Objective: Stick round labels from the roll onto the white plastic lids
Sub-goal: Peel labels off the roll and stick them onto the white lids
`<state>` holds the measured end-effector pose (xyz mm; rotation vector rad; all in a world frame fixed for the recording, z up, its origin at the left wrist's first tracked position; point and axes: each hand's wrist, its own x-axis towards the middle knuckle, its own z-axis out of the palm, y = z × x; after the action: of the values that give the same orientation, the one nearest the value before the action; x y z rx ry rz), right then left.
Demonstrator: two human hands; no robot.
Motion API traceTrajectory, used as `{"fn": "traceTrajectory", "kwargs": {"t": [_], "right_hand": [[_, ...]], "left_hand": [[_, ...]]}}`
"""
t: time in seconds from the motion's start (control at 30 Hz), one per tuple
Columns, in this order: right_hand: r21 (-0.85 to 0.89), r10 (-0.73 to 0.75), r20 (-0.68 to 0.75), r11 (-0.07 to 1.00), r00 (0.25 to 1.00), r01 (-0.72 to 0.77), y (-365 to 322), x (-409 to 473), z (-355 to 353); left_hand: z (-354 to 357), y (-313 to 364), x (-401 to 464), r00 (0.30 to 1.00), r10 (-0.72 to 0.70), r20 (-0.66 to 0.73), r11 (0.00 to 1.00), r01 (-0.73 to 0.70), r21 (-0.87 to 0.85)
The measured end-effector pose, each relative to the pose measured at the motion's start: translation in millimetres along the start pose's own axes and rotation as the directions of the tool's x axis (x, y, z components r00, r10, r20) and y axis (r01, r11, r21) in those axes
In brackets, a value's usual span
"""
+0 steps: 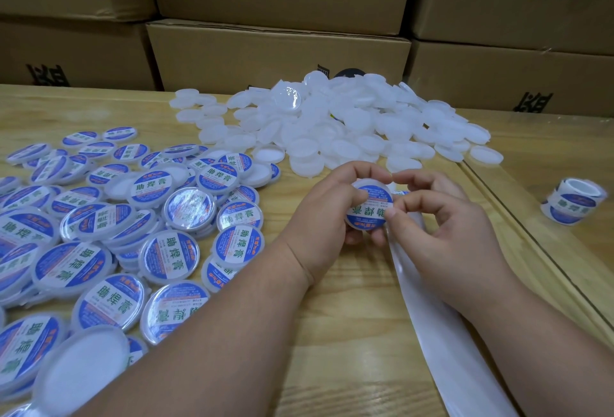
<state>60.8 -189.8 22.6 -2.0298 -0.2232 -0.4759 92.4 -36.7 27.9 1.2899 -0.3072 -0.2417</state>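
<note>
Centrally, just above a wooden desk (pixel 349 317), two bare hands hold one white plastic lid (pixel 369 205) between them. The left hand (pixel 327 227) has a narrow grip, its fingers and thumb curled round the lid's left rim. The right hand (pixel 442 233) pinches and presses the lid's right edge with curled fingertips, also a narrow grip. A round blue-and-white label (pixel 368 210) covers the lid's face.

No boxes or trays on the desk hold the lids; they lie loose in two heaps. Toward the desk's far edge sits a heap of plain white lids (pixel 335 127). Along the left edge spreads a heap of labelled lids (pixel 99 233), a few turned face down.

A strip of bare white backing paper (pixel 428 323) runs from under the right hand toward the desk's near edge. Near the right edge, well apart from the hands, stands the roll of labels (pixel 573 205). Stacked brown cardboard cartons (pixel 275 47) rise behind the desk's far edge.
</note>
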Motion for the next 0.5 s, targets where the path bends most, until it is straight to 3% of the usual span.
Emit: {"fn": "traceTrajectory", "kwargs": {"t": [0.5], "right_hand": [[0.018, -0.033, -0.006, 0.999, 0.999, 0.033, 0.9, -0.1, -0.4]], "left_hand": [[3.4, -1.0, -0.3, 0.998, 0.001, -0.062, 0.999, -0.004, -0.044]]}}
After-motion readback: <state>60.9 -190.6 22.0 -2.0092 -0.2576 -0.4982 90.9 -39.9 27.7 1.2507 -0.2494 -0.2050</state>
